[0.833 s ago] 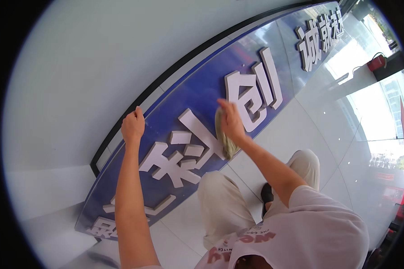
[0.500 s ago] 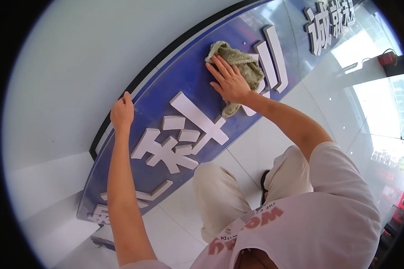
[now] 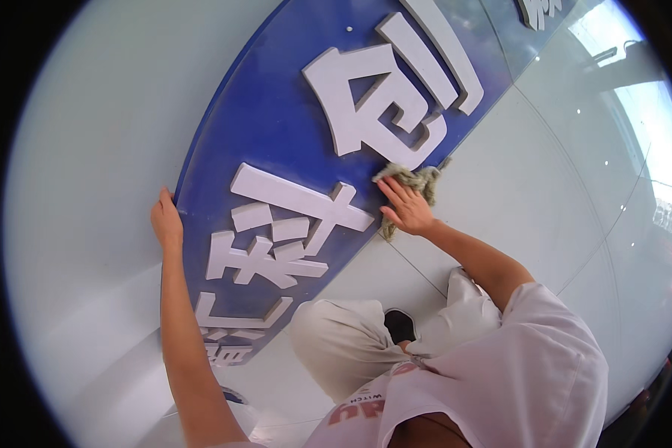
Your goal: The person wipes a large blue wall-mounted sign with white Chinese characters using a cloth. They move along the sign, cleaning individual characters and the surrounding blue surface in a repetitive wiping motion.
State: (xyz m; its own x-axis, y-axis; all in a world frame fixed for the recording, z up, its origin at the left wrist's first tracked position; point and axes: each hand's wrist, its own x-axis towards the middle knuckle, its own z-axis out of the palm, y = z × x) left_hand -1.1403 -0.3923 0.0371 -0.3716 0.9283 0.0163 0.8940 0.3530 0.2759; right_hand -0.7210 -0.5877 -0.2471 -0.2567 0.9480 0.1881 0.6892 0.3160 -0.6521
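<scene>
A long blue sign board (image 3: 257,104) with thick white raised characters (image 3: 351,97) leans at a slant before me. My left hand (image 3: 166,218) is closed round its left edge, fingertips partly hidden. On the right, my right hand (image 3: 408,209) lies with fingers stretched out and thumb apart on a fuzzy olive-green cloth (image 3: 418,179). That cloth sits at the board's lower right edge, just below a white character, and part of it hangs past the edge. The palm's underside is out of sight.
Pale floor tiles (image 3: 530,172) with dark joints spread to the right, with bright reflections toward the upper right. A plain light wall (image 3: 97,149) stands beyond the board on the left. My bent knees (image 3: 343,336) are close to the board's near edge.
My right hand has moved the cloth down toward me, from the board's middle to its near edge. The left hand has shifted left and slightly down; the view has turned and moved too.
</scene>
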